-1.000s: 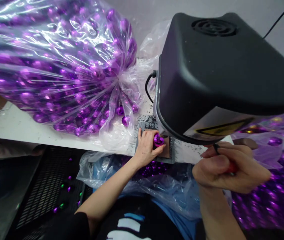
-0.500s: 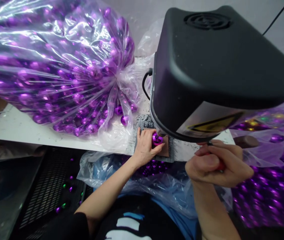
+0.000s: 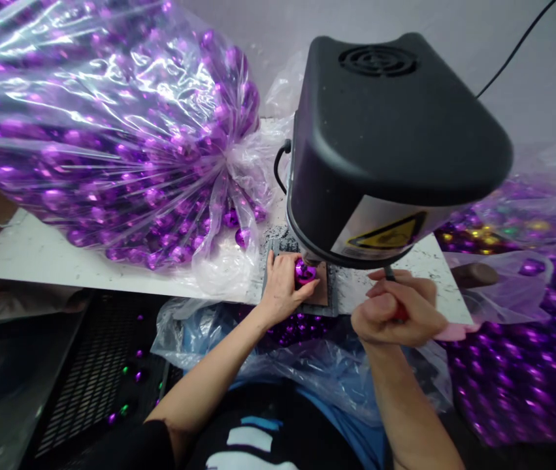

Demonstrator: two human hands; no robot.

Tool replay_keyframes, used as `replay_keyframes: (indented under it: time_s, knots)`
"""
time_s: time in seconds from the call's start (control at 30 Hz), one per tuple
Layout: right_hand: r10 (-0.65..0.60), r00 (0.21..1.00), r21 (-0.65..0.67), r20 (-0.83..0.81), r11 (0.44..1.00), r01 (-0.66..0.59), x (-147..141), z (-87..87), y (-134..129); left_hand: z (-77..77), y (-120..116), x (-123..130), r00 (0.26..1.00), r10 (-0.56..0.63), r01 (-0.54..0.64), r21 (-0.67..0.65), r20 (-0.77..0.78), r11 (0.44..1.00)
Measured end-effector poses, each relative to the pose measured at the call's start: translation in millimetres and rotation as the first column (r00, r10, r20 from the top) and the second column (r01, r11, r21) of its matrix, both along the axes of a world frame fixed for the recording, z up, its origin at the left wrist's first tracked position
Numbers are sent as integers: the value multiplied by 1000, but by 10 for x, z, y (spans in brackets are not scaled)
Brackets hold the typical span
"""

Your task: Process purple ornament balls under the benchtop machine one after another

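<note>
Under the head of a black machine, my left hand holds a shiny purple ball between thumb and fingers. The ball rests on a brown plate set on a grey metal base. To the right, my right hand is closed around a red-handled lever, just below the machine's front. Part of the lever is hidden by my fingers.
A big clear bag of purple balls covers the white table's left side. More bagged purple balls lie at the right. Below the table's left part is a black perforated crate with several small balls.
My right hand has moved left with the lever. The machine's head appears further left and smaller in view. My left hand and the ball have hardly moved.
</note>
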State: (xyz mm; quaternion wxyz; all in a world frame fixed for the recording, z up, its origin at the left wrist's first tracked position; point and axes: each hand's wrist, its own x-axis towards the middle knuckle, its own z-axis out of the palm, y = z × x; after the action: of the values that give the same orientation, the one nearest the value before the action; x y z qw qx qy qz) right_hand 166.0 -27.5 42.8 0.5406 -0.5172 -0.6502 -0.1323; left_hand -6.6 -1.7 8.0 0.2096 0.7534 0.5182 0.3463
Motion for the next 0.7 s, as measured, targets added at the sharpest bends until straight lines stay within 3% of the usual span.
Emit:
replay_keyframes:
  time_s: [0.1,0.17,0.27,0.37,0.47,0.6,0.7]
  knots:
    - [-6,999,113,34,994,2,-16,-57,42,11,5,-2,1000,-8,8,12,5,1000]
    - [13,998,122,64,992,-21,-10,47,24,13,6,-7,1000,-11,11,17,5,1000]
    - [2,996,133,93,991,-14,17,471,17,-5,7,-12,1000,-8,8,22,-2,1000]
    - [-137,987,208,81,971,118,29,1032,189,-52,22,-2,1000,-9,9,30,-13,1000]
    - [-99,995,37,-30,994,100,14,1426,508,-70,39,15,1000,-13,13,29,-10,1000]
    - [-68,980,-90,-185,995,52,4,1542,789,38,-122,-85,996,-32,30,26,87,999]
    - [-56,982,-55,-180,997,47,33,1494,823,87,-464,-295,977,-178,180,-9,116,984]
